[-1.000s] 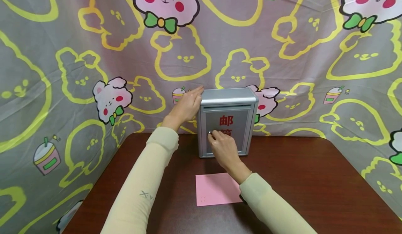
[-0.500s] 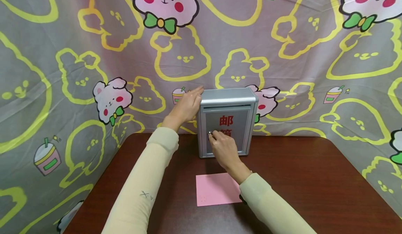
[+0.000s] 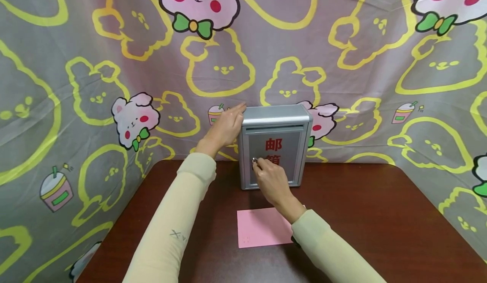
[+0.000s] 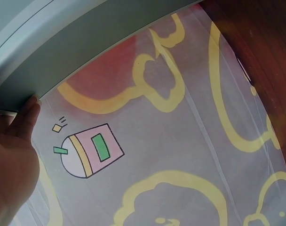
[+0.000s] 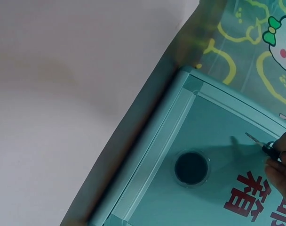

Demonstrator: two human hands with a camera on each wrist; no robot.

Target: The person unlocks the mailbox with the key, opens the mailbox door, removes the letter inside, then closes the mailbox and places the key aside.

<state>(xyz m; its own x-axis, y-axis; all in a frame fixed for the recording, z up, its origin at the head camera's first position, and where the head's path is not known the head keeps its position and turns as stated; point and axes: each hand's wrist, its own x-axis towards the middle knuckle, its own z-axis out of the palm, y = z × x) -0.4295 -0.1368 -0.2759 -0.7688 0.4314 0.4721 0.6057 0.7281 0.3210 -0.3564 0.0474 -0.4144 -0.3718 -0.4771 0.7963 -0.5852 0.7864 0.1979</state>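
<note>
A silver-grey metal mailbox (image 3: pixel 277 114) stands upright, its front panel marked with red characters. My left hand (image 3: pixel 228 126) rests on its upper left side, fingers reaching to the top edge. In the left wrist view, a fingertip (image 4: pixel 35 101) touches the box's rear edge. My right hand (image 3: pixel 271 177) is at the left part of the front panel, covering some of the lower character. Between thumb and fingers it pinches a small key (image 5: pixel 270 149) with a dark head; a thin metal blade juts out over the panel. A round dark opening (image 5: pixel 192 168) shows lower on the panel.
A pink envelope-like sheet (image 3: pixel 262 228) lies on the dark red-brown table (image 3: pixel 361 215) in front of the box, partly under the right forearm. A patterned cartoon cloth (image 3: pixel 228 72) hangs close behind and along both sides.
Slightly more of the shiny metal shows at the right fingertips. The right hand otherwise keeps its place, the left hand stays on the box, and the head view shifts a little.
</note>
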